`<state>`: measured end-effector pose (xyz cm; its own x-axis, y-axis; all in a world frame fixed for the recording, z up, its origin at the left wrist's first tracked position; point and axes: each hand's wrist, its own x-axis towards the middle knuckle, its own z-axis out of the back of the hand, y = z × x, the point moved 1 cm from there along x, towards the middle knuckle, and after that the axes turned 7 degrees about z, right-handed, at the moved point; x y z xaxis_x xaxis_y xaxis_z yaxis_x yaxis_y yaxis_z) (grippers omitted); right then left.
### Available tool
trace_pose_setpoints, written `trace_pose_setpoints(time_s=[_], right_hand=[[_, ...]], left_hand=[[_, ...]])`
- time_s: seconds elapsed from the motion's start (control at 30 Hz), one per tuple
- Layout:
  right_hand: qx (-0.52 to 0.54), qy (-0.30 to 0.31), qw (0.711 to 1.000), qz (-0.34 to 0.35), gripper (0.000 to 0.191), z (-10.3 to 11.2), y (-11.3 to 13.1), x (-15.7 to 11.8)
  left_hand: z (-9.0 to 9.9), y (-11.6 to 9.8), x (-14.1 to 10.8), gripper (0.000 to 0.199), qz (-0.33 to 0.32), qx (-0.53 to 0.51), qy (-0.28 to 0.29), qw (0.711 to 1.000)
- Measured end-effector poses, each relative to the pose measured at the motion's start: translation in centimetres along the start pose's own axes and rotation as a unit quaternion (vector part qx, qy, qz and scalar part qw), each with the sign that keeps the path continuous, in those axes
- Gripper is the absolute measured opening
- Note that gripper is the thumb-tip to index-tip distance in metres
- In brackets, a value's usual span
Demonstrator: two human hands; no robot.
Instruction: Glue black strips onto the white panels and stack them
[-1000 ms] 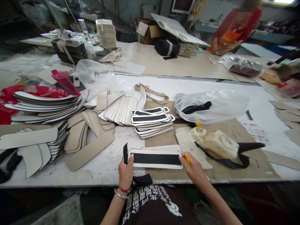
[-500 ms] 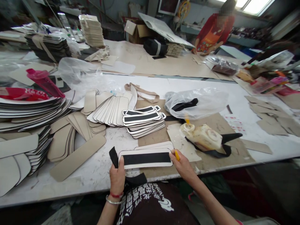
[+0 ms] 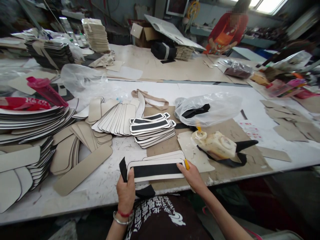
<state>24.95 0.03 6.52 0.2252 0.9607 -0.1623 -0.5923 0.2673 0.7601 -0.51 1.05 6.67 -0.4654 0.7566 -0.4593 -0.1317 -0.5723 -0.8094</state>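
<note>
Between both hands is a long white panel with rounded corners and a black strip (image 3: 155, 170) along its middle. My left hand (image 3: 125, 190) grips the panel's left end, thumb on top. Loose black tape (image 3: 123, 169) sticks up by that hand, and more black tape (image 3: 145, 191) lies at the table edge. My right hand (image 3: 192, 175) is closed on the right end, its thumb on the strip. A yellow-handled tool (image 3: 186, 164) is tucked in its fingers; its kind does not show. Under the panel lie more white panels (image 3: 165, 156).
Finished-looking strip panels (image 3: 152, 128) are stacked ahead, beside fanned white pieces (image 3: 122, 118). Beige pieces (image 3: 83, 170) and tall stacks fill the left. A glue-stained plastic container (image 3: 217, 145) and a clear bag (image 3: 212, 106) stand to the right. Across the table is a person in an orange apron (image 3: 222, 40).
My right thumb has moved left from the panel's end onto the black strip. The panel has shifted very slightly; my left hand keeps its hold.
</note>
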Motion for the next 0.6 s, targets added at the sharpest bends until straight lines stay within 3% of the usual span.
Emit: trace_pose_setpoints(time_s=[0.4,0.6], right_hand=[[0.001,-0.014,1.000,0.016,0.028,0.3,-0.7,-0.5],[0.047,0.011,0.999,0.021,0.026,1.1,-0.5,-0.4]], left_hand=[[-0.1,-0.5,-0.4,0.048,0.022,-0.013,0.016,1.000],[-0.5,-0.5,-0.5,0.040,0.074,-0.135,0.031,0.988]])
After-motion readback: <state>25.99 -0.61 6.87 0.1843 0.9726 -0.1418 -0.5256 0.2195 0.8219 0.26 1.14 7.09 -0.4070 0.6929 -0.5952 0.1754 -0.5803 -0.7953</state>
